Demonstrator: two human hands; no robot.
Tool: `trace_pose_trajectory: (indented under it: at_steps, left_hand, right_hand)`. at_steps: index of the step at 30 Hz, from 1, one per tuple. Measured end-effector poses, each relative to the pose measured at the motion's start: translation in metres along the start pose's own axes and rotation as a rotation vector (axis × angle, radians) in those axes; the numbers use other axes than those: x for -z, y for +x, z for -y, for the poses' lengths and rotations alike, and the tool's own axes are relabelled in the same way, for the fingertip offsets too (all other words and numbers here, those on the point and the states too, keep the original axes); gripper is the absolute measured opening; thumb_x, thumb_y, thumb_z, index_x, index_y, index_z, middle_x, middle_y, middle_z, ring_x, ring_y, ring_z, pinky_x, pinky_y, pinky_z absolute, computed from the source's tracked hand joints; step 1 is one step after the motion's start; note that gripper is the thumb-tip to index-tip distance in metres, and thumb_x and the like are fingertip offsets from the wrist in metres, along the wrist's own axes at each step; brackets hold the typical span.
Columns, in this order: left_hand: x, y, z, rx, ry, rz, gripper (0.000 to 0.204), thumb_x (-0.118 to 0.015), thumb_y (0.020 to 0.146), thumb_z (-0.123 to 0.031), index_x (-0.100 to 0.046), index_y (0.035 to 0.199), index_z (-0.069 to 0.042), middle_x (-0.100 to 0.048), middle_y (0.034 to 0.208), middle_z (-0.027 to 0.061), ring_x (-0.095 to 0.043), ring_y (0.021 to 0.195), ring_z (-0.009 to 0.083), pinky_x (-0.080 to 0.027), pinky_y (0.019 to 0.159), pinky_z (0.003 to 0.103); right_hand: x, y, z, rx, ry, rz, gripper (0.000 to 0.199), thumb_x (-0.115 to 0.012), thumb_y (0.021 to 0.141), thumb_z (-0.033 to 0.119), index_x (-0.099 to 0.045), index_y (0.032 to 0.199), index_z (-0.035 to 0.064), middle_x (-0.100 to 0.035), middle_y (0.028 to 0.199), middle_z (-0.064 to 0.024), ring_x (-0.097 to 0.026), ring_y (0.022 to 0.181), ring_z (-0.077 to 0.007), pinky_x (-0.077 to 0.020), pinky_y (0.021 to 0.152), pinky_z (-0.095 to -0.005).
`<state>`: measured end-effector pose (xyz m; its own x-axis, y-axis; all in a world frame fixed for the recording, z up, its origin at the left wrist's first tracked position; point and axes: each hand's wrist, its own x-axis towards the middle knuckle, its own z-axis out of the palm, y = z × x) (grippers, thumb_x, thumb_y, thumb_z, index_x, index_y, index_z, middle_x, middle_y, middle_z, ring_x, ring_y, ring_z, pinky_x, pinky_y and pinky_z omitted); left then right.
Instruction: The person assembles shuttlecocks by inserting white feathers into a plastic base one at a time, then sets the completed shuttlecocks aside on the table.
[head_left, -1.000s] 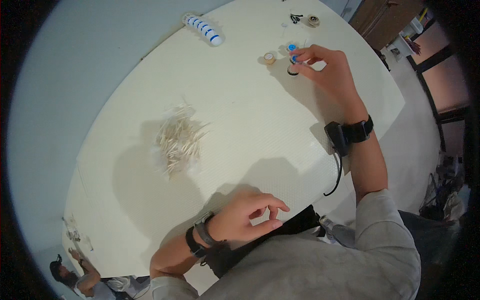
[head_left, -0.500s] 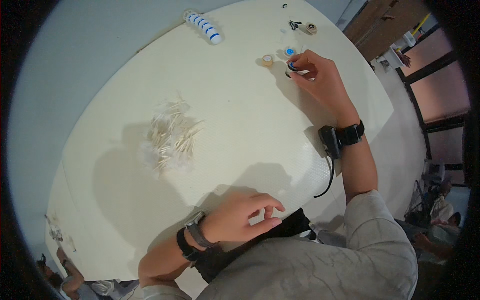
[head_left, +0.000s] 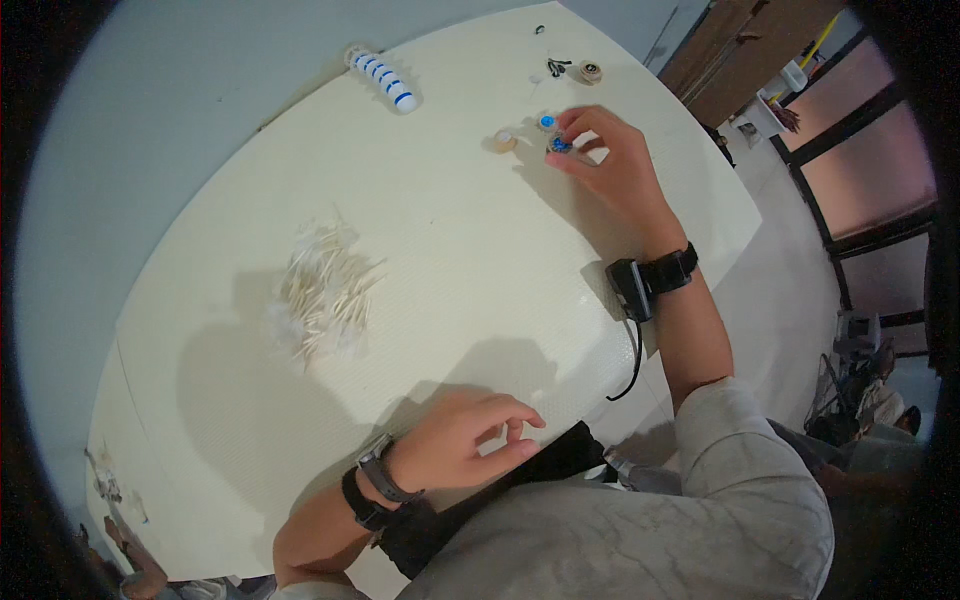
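Note:
At the far right of the table my right hand (head_left: 615,165) pinches a small round roll with a blue centre (head_left: 560,146) between thumb and fingers, close above the tabletop. Just behind it sits a similar blue-centred roll (head_left: 547,121), and to its left lies a tan roll (head_left: 505,141). My left hand (head_left: 465,437) rests near the table's front edge, fingers loosely curved and apart, holding nothing. A pile of cotton swabs (head_left: 325,295) with clear wrapping lies on the left middle of the white table (head_left: 440,270).
A white tube with blue bands (head_left: 382,78) lies at the far edge. Small black pieces (head_left: 557,67) and another tan roll (head_left: 590,71) are at the far right. A black device with a cable (head_left: 630,290) hangs at my right wrist. Another person's arm (head_left: 135,555) shows at lower left.
The roll in my right hand has been turned so its blue face shows more. The whole scene has shifted slightly left in view. My left hand keeps its pose.

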<state>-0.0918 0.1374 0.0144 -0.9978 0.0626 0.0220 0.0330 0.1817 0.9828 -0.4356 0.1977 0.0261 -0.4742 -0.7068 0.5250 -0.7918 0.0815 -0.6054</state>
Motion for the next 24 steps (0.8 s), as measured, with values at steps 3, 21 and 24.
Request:
trace_pose_trajectory:
  at_steps: [3,21,24]
  left_hand:
    - [-0.001,-0.003,-0.002,0.035,-0.026,-0.016,0.021,-0.075,0.089,-0.010,-0.072,0.109,-0.007,-0.065,0.076,-0.0003,-0.053,0.058,0.0086,-0.042,0.052,0.025]
    - [-0.002,-0.004,0.003,-0.020,0.030,-0.094,0.019,-0.070,0.096,-0.023,-0.068,0.108,-0.008,-0.062,0.073,0.0017,-0.054,0.060,0.0137,-0.044,0.057,0.028]
    - [-0.002,0.001,0.001,-0.065,0.041,-0.074,0.016,-0.071,0.094,-0.016,-0.071,0.107,-0.006,-0.066,0.075,0.0031,-0.058,0.060,0.0106,-0.045,0.054,0.026]
  right_hand:
    - [0.008,0.007,-0.008,0.027,-0.065,-0.199,0.021,-0.078,0.090,0.015,-0.069,0.108,0.0064,-0.072,0.113,-0.0088,-0.069,0.100,-0.0185,-0.0566,0.080,-0.0329]
    - [0.005,0.119,-0.139,-0.151,-0.498,0.021,0.027,-0.073,0.085,0.008,-0.068,0.111,0.0071,-0.072,0.107,-0.0139,-0.068,0.102,-0.0339,-0.0555,0.089,-0.0415]
    - [0.026,0.119,-0.157,-0.136,-0.410,0.073,0.033,-0.078,0.080,0.012,-0.069,0.111,0.0071,-0.073,0.102,-0.0128,-0.070,0.099,-0.0325,-0.0559,0.089,-0.0405]
